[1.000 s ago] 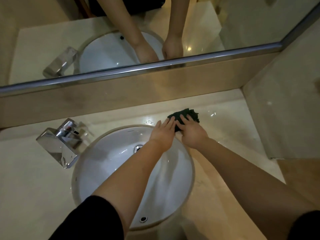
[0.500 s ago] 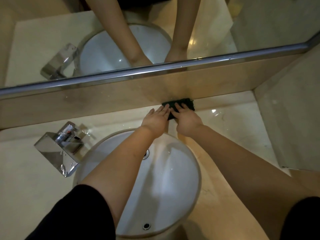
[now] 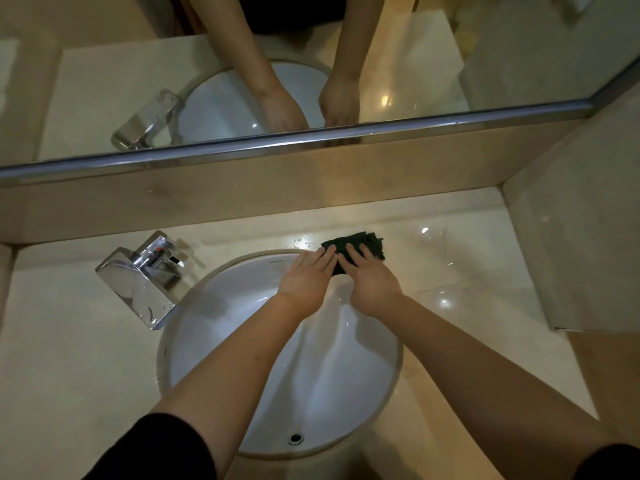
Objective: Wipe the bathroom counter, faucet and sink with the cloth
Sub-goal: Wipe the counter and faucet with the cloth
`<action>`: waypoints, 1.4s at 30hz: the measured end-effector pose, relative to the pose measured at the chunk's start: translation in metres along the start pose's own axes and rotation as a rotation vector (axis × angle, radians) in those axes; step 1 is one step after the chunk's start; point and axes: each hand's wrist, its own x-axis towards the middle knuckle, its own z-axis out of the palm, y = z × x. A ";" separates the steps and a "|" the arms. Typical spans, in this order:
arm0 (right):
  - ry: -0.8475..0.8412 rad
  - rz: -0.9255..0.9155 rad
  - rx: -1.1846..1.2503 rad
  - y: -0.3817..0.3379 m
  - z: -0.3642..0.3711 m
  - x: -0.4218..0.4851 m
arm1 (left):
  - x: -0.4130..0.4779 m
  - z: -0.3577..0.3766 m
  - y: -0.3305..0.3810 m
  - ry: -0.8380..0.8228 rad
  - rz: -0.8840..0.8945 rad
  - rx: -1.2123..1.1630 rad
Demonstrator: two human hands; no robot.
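Left hand (image 3: 306,278), right hand (image 3: 370,282) — pressing cloth (image 3: 362,241).

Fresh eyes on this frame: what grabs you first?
The left hand and right hand lie flat side by side, fingers on a dark green cloth on the counter, just behind the rim of the white sink. Next come the chrome faucet at the basin's left and the mirror above, repeating arms, basin and faucet.

A bathroom: white basin (image 3: 346,368) sunk in a marble counter (image 3: 69,358), chrome faucet (image 3: 138,278), wall mirror (image 3: 415,64).
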 end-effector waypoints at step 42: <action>-0.082 -0.065 -0.110 -0.067 -0.019 0.035 | -0.021 0.000 -0.065 -0.057 -0.098 0.026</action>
